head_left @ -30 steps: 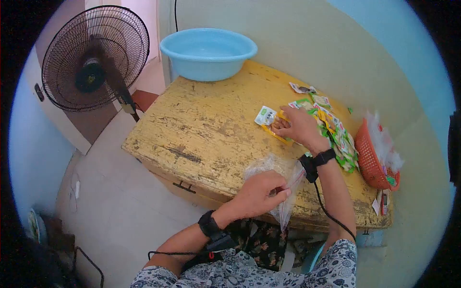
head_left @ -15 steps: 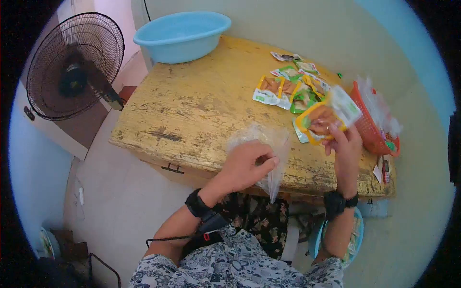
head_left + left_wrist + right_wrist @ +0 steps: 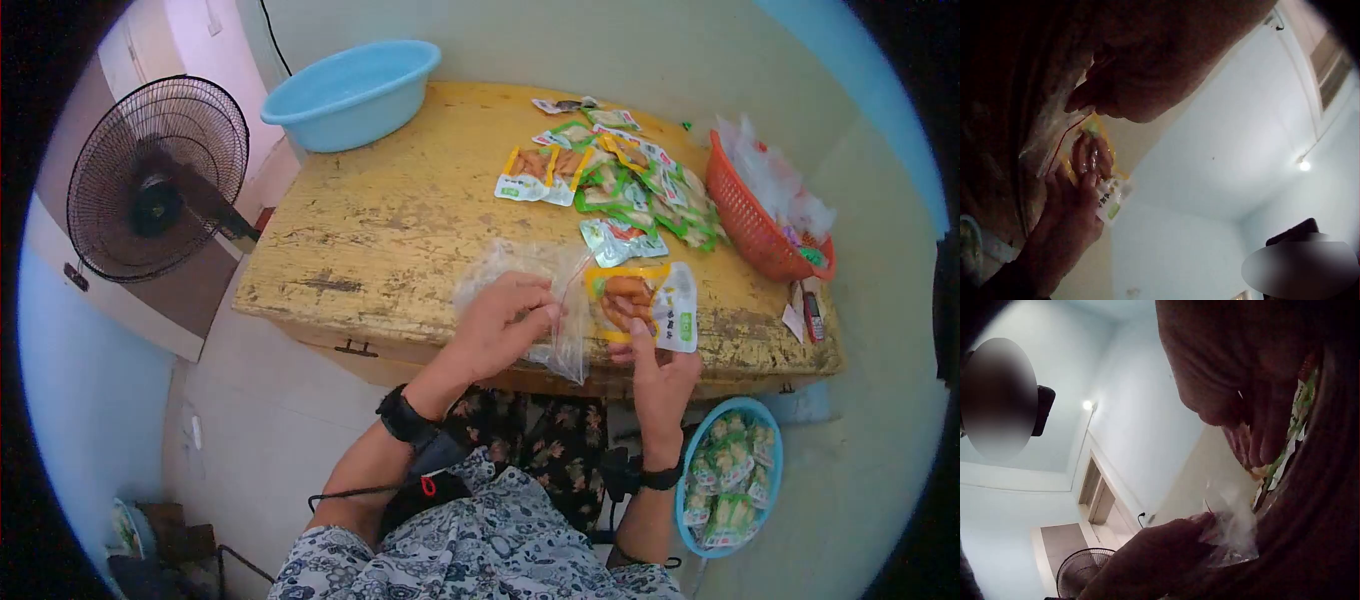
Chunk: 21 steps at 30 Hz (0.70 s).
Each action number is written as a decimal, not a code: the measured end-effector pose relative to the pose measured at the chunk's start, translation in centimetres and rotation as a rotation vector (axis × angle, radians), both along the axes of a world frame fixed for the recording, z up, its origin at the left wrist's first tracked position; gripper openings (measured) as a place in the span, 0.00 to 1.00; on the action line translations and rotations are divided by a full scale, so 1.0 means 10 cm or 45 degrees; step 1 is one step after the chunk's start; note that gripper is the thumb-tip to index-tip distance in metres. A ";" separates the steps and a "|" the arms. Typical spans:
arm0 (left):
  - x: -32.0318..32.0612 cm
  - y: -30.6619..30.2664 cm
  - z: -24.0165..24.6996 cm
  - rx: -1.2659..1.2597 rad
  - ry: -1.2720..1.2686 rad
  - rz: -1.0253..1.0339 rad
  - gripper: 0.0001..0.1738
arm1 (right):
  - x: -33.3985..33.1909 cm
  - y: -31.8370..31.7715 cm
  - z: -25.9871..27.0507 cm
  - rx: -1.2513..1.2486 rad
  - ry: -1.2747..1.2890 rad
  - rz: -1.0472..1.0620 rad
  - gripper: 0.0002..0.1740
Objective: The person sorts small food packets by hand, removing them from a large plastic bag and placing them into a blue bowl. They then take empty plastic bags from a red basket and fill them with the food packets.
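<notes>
A clear zip bag (image 3: pixel 572 345) lies near the table's front edge, and my left hand (image 3: pixel 503 325) pinches it by its mouth between thumb and fingers. Right beside that mouth is a yellow-and-white snack packet (image 3: pixel 676 305) with brown food showing through its window. My right hand (image 3: pixel 662 388) grips this packet from below, thumb on its face. In the left wrist view the packet (image 3: pixel 1113 197) overlaps the bag's red zip line. The right wrist view shows the bag (image 3: pixel 1238 531) at the left fingertips; the right hand (image 3: pixel 1241 369) hides most of the packet there.
Yellow and green snack packets (image 3: pixel 655 190) lie heaped on the worn yellow table (image 3: pixel 350 235). Beside them stands a red basket (image 3: pixel 745 215) of plastic bags, with a phone (image 3: pixel 813 315) nearby. A blue basin (image 3: pixel 355 105) sits back left; a blue tub (image 3: pixel 684 490) of packets stands below.
My right hand took a yellow packet from the pile, lifted it to the right, then brought it down beside the bag. My left hand kept hold of the bag. The head view shifted.
</notes>
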State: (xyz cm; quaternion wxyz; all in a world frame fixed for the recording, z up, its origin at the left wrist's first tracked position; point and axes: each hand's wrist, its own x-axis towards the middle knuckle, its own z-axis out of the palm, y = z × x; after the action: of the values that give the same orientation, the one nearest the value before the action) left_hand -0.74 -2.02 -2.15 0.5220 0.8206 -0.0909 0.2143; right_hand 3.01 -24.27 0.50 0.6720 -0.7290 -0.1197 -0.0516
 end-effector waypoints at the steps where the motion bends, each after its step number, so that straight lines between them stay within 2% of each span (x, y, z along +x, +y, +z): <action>1: -0.01 -0.01 0.01 -0.038 0.011 0.001 0.09 | 0.00 -0.03 0.00 -0.007 -0.009 -0.025 0.14; 5: 0.02 -0.05 0.00 -0.007 0.003 0.039 0.09 | -0.14 -0.05 0.17 0.182 -0.060 -0.167 0.16; 8: -0.03 -0.07 0.10 0.090 0.149 0.054 0.09 | -0.32 -0.01 0.32 0.327 -0.030 -0.057 0.16; 11: -0.02 -0.05 0.07 0.107 0.082 0.044 0.08 | -0.30 0.11 0.20 0.291 0.048 0.103 0.15; 14: -0.10 -0.06 0.14 -0.337 0.277 -0.057 0.07 | -0.23 0.16 0.06 0.177 0.174 0.145 0.12; 17: -0.17 -0.02 0.21 -0.491 0.365 -0.187 0.06 | -0.19 0.18 0.15 -0.010 0.267 0.097 0.10; 18: -0.18 -0.03 0.19 -0.390 0.252 -0.161 0.06 | -0.17 0.18 0.19 -0.087 0.294 0.056 0.10; 21: -0.18 -0.09 0.16 -0.092 -0.049 -0.074 0.06 | -0.06 0.28 0.03 -0.007 -0.068 -0.009 0.11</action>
State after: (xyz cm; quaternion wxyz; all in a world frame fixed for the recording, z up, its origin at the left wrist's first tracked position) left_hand -2.50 -2.88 -0.60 0.5553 0.7940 -0.1170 0.2181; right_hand 2.45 -21.45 0.75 0.6665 -0.7295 -0.1352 -0.0732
